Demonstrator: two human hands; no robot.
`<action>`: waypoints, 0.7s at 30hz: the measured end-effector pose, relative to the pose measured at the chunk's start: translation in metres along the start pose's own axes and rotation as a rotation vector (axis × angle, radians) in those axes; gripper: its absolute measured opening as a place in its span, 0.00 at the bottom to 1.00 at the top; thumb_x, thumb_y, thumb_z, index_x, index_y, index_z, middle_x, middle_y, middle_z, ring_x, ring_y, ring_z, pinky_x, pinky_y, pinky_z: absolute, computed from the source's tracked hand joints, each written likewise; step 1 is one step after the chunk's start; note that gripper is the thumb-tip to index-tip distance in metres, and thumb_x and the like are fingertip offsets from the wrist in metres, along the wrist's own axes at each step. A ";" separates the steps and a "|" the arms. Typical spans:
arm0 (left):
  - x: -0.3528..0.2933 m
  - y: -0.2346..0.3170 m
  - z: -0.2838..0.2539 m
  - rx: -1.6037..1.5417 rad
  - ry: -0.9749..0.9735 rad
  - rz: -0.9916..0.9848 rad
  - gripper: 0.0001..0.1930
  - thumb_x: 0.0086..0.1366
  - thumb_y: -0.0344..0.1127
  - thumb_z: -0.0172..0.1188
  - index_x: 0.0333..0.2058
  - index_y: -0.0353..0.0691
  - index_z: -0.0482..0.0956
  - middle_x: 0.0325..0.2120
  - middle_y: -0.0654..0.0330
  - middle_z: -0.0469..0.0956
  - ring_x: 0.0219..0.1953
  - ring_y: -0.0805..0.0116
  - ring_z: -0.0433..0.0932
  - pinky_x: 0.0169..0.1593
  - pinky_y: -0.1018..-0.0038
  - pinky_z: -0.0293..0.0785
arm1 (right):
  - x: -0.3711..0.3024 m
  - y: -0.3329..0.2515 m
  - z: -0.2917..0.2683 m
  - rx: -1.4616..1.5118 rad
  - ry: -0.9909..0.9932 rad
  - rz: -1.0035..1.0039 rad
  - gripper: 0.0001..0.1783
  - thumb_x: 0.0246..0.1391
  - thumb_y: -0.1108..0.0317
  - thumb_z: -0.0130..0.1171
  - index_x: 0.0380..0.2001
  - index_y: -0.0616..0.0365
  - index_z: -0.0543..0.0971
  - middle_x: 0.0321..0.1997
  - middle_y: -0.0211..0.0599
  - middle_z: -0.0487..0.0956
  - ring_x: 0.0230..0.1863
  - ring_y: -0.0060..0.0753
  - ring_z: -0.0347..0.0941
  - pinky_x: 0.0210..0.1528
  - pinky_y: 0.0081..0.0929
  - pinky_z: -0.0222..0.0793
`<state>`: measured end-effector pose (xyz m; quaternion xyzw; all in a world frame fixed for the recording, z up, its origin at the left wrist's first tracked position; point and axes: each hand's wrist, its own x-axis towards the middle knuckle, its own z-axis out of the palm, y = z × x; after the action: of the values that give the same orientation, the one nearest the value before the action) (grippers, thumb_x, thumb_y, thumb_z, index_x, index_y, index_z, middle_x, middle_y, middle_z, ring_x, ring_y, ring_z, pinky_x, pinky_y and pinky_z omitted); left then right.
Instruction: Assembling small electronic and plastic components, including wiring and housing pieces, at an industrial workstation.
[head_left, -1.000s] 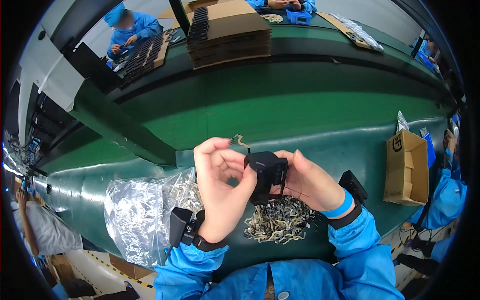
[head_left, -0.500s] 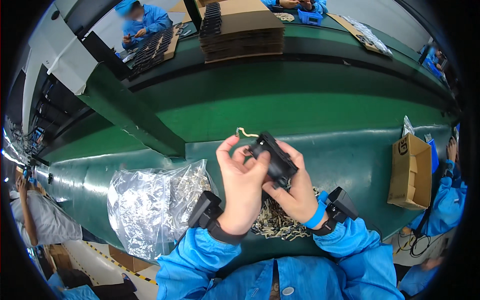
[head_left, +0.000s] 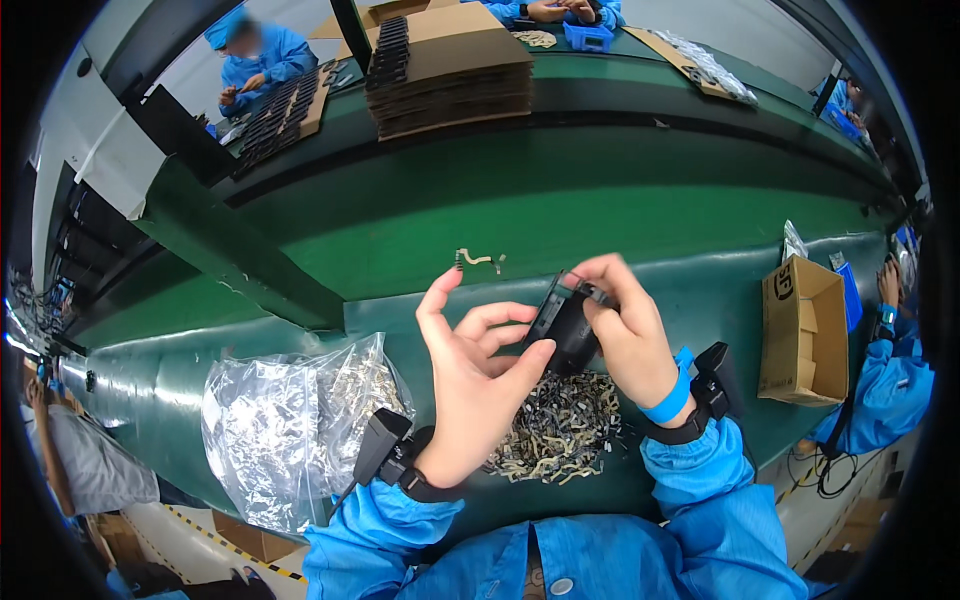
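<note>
Black part [head_left: 572, 338] btwn both hands, over pile of small strips [head_left: 560, 435] on green table [head_left: 700, 305].
L hand [head_left: 478, 372] grips the part's L side, thumb tip on its lower edge, middle fingers bent in nearer the top; index sticks up apart, w/ a thin tan strip [head_left: 482, 260] at its tip, strip's far end up & clear of the part; can't tell what keeps it there. R hand [head_left: 632, 335] is closed on the part's upper R end, thumb & fingers curled round it. Part sits tilted. Clear plastic bag [head_left: 262, 425] lies L of L hand; open cardboard box [head_left: 785, 345] well off to R.
</note>
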<state>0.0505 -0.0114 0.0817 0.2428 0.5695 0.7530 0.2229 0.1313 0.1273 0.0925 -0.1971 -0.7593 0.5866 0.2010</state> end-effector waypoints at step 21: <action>0.010 0.002 -0.011 -0.096 0.099 0.013 0.36 0.58 0.14 0.58 0.58 0.41 0.48 0.41 0.45 0.75 0.36 0.64 0.82 0.39 0.77 0.81 | -0.001 0.006 0.014 -0.382 -0.055 -0.531 0.47 0.32 0.79 0.68 0.60 0.60 0.59 0.58 0.51 0.66 0.58 0.56 0.66 0.57 0.40 0.67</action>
<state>0.0357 -0.0142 0.0823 0.1978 0.5415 0.7920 0.2011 0.1252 0.1167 0.0830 -0.0105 -0.8856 0.3660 0.2859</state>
